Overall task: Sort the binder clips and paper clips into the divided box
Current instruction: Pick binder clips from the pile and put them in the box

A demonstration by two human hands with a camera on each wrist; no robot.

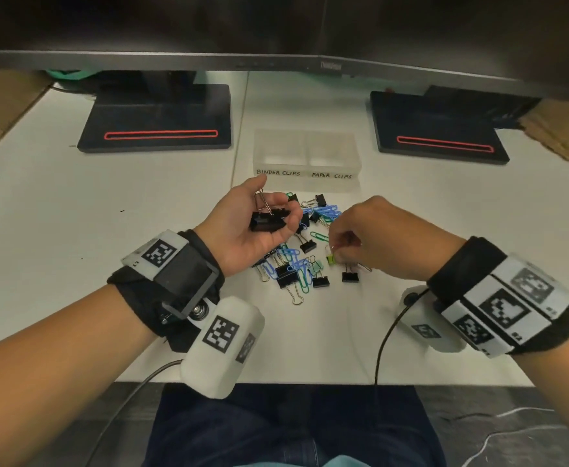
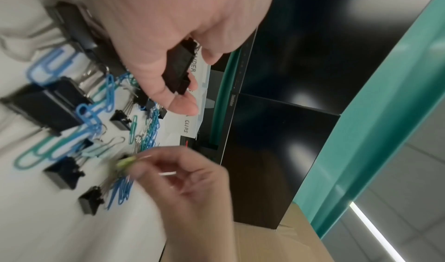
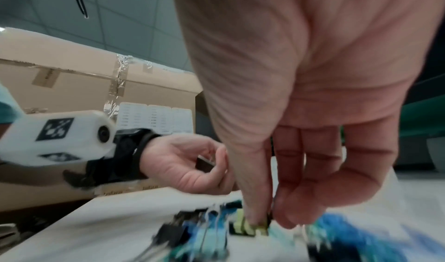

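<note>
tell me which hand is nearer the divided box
Left. The left hand, holding black binder clips, has fingertips just short of the divided box front wall; the right hand sits farther back, pinching a green binder clip.

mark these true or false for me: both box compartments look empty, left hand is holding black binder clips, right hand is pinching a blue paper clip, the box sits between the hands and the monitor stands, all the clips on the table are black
1. Both compartments of the divided box look empty: true.
2. The left hand holds black binder clips: true.
3. The right hand pinches a blue paper clip: false, it pinches a light green binder clip.
4. All clips in the pile are black: false, blue and green paper clips lie mixed in.
5. The box stands beyond the pile: true.
</note>
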